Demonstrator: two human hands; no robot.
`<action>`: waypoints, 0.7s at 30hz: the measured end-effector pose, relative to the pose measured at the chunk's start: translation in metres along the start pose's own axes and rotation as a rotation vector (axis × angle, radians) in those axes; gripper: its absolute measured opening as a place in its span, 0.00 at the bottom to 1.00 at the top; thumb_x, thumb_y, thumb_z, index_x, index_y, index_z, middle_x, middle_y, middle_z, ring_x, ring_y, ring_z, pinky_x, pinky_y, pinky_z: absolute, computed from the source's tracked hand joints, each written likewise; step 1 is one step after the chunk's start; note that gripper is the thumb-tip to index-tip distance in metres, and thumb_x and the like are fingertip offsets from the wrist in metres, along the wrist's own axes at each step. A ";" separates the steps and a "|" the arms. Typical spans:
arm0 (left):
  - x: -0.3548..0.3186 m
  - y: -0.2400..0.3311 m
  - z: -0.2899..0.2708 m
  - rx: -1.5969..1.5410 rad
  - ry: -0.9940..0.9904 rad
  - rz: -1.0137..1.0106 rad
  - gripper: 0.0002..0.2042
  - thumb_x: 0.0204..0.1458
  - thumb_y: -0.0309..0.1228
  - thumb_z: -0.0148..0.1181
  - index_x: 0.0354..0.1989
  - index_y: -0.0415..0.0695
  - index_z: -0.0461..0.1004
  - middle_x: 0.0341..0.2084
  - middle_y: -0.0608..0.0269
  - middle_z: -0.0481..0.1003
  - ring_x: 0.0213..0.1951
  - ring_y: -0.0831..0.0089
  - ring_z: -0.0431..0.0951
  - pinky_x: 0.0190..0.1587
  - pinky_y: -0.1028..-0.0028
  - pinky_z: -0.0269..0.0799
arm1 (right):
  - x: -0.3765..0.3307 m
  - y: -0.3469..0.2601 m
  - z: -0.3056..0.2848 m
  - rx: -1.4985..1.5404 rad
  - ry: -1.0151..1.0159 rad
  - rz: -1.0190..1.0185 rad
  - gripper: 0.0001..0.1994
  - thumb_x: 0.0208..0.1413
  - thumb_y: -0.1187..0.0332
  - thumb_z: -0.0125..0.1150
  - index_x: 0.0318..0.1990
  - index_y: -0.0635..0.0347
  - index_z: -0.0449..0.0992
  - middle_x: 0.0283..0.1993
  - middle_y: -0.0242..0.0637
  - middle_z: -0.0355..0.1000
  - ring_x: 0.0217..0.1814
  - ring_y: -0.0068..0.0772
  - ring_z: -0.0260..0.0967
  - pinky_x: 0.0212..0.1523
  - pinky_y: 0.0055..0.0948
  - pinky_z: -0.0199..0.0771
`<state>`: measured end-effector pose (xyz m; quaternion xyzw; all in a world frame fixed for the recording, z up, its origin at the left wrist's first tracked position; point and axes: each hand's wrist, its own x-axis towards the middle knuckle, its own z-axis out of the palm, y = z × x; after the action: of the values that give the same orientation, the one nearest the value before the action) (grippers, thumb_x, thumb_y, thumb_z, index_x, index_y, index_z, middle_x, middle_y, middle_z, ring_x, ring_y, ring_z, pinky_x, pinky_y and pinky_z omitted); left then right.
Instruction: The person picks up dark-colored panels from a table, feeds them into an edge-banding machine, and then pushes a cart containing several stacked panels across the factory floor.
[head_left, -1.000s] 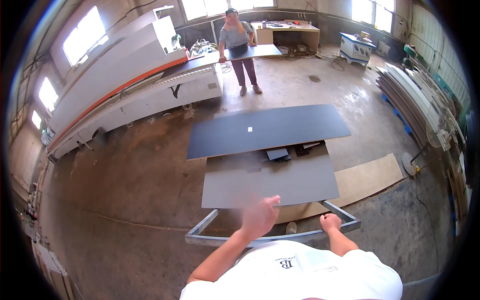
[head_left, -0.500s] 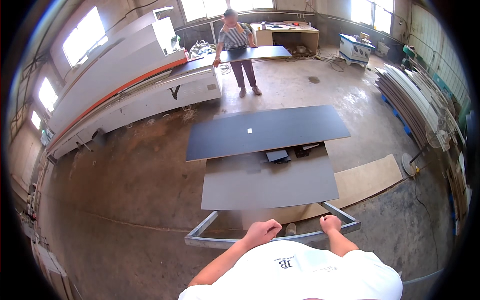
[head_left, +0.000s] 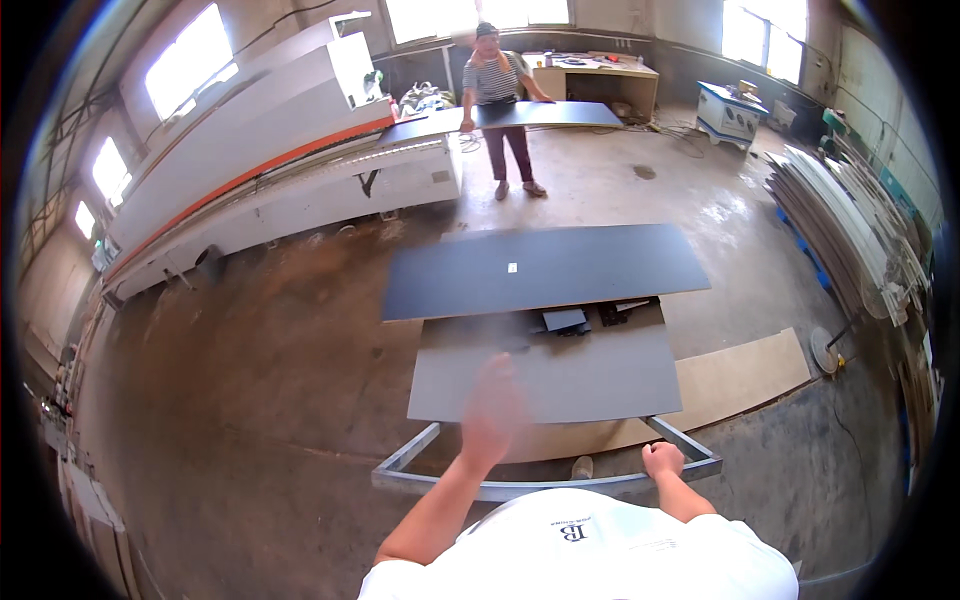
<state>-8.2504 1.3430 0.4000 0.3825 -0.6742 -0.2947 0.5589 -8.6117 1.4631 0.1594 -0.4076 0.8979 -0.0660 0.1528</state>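
Note:
My left hand (head_left: 492, 415) is raised over the near edge of the grey panel (head_left: 590, 385), its fingers smeared by motion. Curled closed, my right hand (head_left: 662, 460) is beside the right rail of the metal frame (head_left: 405, 452); whatever its fingers might hold is hidden. The grey panel lies at the far end of that frame. Behind and partly over it is a long dark blue-grey panel (head_left: 600, 265) with a small white label (head_left: 512, 268). Small dark pieces (head_left: 566, 321) sit on the grey panel near the dark panel's edge.
Across the floor, a person (head_left: 497, 90) holds another long dark panel (head_left: 560, 113) at a long white machine (head_left: 290, 190). A tan board (head_left: 745, 375) lies to my right. Stacked sheets (head_left: 840, 225) line the right side. A desk (head_left: 640, 85) stands at the back.
My left hand has lifted forward from near my body to over the grey panel. My right hand stays near the frame rail. The view has shifted slightly.

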 end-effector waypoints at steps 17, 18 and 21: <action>-0.171 -0.209 -0.010 0.825 -0.904 -0.736 0.16 0.63 0.43 0.53 0.47 0.46 0.81 0.46 0.52 0.82 0.50 0.52 0.80 0.52 0.54 0.75 | 0.004 0.019 0.005 -0.050 0.008 -0.062 0.19 0.59 0.53 0.56 0.31 0.58 0.84 0.37 0.48 0.81 0.42 0.55 0.78 0.45 0.48 0.77; -0.166 -0.201 -0.011 0.827 -0.916 -0.719 0.16 0.63 0.43 0.53 0.47 0.46 0.81 0.46 0.52 0.82 0.50 0.52 0.80 0.52 0.54 0.75 | 0.004 0.020 0.006 -0.052 0.009 -0.057 0.19 0.58 0.53 0.56 0.31 0.58 0.84 0.37 0.48 0.81 0.42 0.55 0.79 0.45 0.49 0.78; -0.168 -0.188 -0.013 0.605 -0.869 -0.580 0.18 0.63 0.44 0.52 0.47 0.45 0.81 0.46 0.52 0.82 0.51 0.53 0.80 0.53 0.54 0.75 | -0.001 0.007 -0.003 -0.037 -0.002 -0.061 0.18 0.58 0.53 0.57 0.31 0.57 0.85 0.36 0.47 0.81 0.42 0.55 0.79 0.45 0.49 0.78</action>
<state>-8.1884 1.3849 0.1594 0.5372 -0.7629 -0.3596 -0.0046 -8.6170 1.4687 0.1605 -0.4376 0.8859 -0.0533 0.1441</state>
